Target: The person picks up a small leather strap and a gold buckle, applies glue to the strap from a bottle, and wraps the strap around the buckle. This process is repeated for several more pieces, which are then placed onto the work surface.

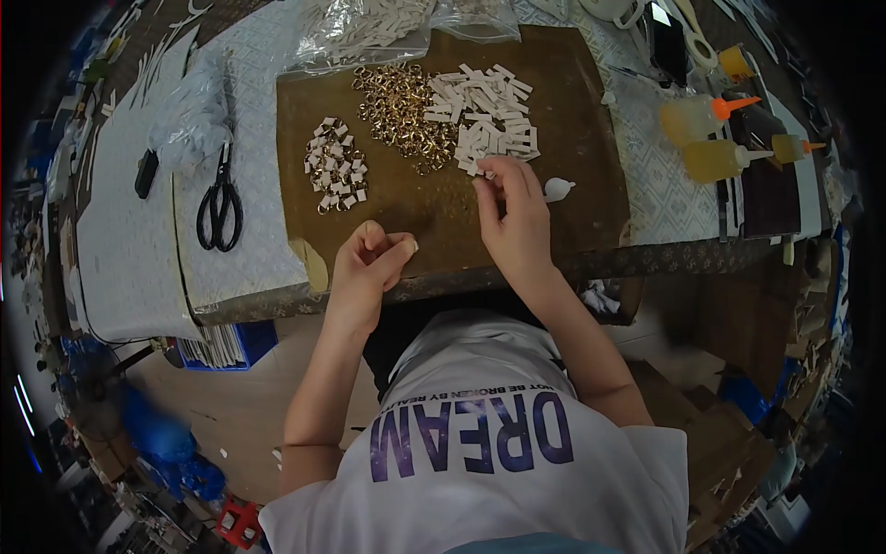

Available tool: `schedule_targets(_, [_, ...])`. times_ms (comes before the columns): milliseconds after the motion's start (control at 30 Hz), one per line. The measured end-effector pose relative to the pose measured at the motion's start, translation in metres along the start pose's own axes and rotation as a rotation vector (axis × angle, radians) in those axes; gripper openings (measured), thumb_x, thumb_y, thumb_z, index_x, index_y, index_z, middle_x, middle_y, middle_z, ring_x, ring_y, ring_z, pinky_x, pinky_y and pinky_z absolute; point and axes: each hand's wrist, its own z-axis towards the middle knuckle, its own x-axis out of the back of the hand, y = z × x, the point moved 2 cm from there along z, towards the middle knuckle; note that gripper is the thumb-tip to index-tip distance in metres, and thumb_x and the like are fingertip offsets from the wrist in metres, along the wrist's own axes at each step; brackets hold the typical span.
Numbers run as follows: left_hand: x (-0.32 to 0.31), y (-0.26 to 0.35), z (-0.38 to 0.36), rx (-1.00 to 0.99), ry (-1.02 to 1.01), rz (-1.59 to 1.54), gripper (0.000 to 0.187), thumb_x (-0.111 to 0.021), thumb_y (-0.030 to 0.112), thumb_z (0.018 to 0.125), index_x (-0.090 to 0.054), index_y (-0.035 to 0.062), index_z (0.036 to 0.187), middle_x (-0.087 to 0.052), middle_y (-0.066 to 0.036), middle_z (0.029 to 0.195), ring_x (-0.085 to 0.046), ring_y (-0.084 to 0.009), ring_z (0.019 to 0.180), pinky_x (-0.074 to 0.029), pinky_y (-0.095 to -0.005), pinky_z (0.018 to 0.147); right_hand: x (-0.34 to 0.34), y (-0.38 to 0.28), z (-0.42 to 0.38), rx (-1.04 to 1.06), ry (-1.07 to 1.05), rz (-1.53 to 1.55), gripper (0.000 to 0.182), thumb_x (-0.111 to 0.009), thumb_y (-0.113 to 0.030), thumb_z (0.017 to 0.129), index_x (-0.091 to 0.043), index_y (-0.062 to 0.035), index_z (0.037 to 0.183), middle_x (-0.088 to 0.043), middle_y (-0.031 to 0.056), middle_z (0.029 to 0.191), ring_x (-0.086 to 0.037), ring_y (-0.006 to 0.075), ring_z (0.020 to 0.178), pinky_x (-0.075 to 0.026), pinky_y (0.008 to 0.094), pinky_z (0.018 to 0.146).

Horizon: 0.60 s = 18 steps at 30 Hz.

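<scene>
My left hand point(371, 268) is closed in a pinch above the front part of the brown mat point(572, 120). A tiny pale bit shows at its fingertips, too small to name. My right hand point(519, 217) reaches to the near edge of a pile of short white strips point(498, 138), its thumb and forefinger slightly apart. Left of the strips lies a heap of gold-coloured metal clasps point(392, 106). Farther left is a smaller group of clasps with white strips folded on them point(335, 168).
Black-handled scissors point(220, 212) lie at the left. Clear plastic bags point(365, 37) rest at the back. Bottles of yellowish liquid point(712, 161) and a phone point(668, 42) are on the right. A small white object point(558, 189) lies beside my right hand.
</scene>
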Motion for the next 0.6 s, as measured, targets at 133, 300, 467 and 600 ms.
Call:
schedule_targets(133, [0.006, 0.003, -0.005, 0.002, 0.032, -0.002, 0.037, -0.064, -0.002, 0.081, -0.033, 0.0160, 0.072, -0.061, -0.005, 0.085, -0.028, -0.0003, 0.055, -0.019, -0.0192, 0.044, -0.011, -0.003, 0.022, 0.028, 0.004, -0.116, 0.019, -0.063, -0.006, 0.082, -0.054, -0.0032, 0.098, -0.055, 0.0131, 0.094, -0.055, 0.0307, 0.087, -0.046, 0.0390, 0.075])
schedule_targets(300, [0.013, 0.006, -0.008, 0.001, 0.041, 0.006, 0.037, -0.064, -0.001, 0.081, -0.032, 0.0170, 0.072, -0.061, -0.003, 0.086, -0.027, 0.0002, 0.055, -0.018, -0.0192, 0.044, -0.020, 0.007, 0.032, 0.031, -0.033, -0.208, 0.015, -0.065, -0.008, 0.082, -0.053, -0.0032, 0.091, -0.055, 0.0121, 0.085, -0.055, 0.0298, 0.079, -0.046, 0.0386, 0.070])
schedule_targets(467, [0.019, 0.005, -0.008, -0.016, 0.039, -0.010, 0.038, -0.064, -0.001, 0.081, -0.032, 0.0172, 0.071, -0.062, -0.007, 0.089, -0.026, 0.0012, 0.050, -0.017, -0.0181, 0.042, -0.020, 0.008, 0.036, 0.016, -0.035, -0.236, 0.019, -0.069, -0.014, 0.081, -0.058, -0.0024, 0.092, -0.059, 0.0096, 0.083, -0.060, 0.0215, 0.069, -0.049, 0.0321, 0.063])
schedule_targets(600, [0.019, 0.007, -0.010, -0.025, 0.023, -0.015, 0.038, -0.064, -0.001, 0.081, -0.032, 0.0175, 0.071, -0.063, -0.007, 0.089, -0.026, 0.0012, 0.050, -0.017, -0.0179, 0.042, -0.018, 0.005, 0.038, 0.007, -0.030, -0.274, 0.023, -0.070, -0.017, 0.080, -0.057, -0.0021, 0.092, -0.059, 0.0098, 0.084, -0.060, 0.0220, 0.071, -0.049, 0.0332, 0.064])
